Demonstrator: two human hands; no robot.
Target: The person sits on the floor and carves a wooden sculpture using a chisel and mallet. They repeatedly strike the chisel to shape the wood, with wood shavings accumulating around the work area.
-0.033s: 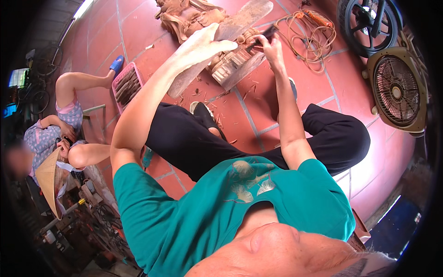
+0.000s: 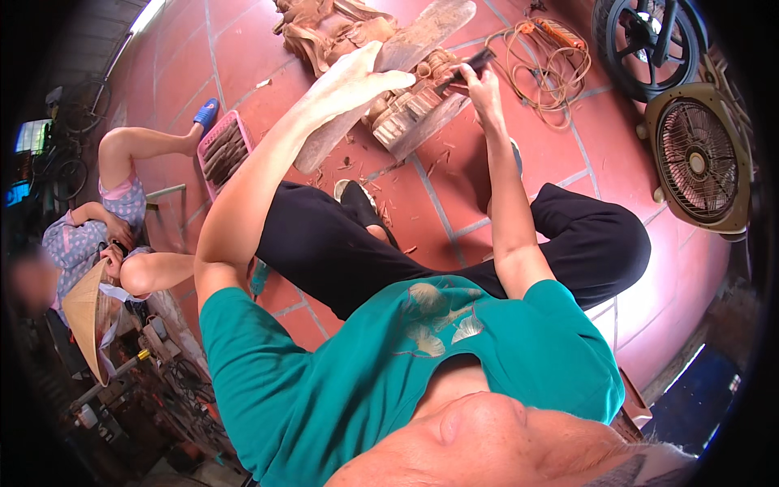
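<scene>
Brown carved wood (image 2: 402,118) lies between the left hand (image 2: 347,83), thumb spread wide over a long greyish plank (image 2: 434,34), and the right hand (image 2: 485,89), fingers pinching a slim black tool (image 2: 480,60); the relief looks well advanced, though remaining cuts cannot be judged.

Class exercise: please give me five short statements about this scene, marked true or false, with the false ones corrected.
1. The right hand holds a dark tool. True.
2. The left hand rests in the lap. False: the left hand is stretched out at the wooden board.
3. The fan stands at the left of the picture. False: the fan is at the right.
4. The conical hat is tan. True.
5. The pink basket is empty. False: the pink basket holds brown pieces.
</scene>
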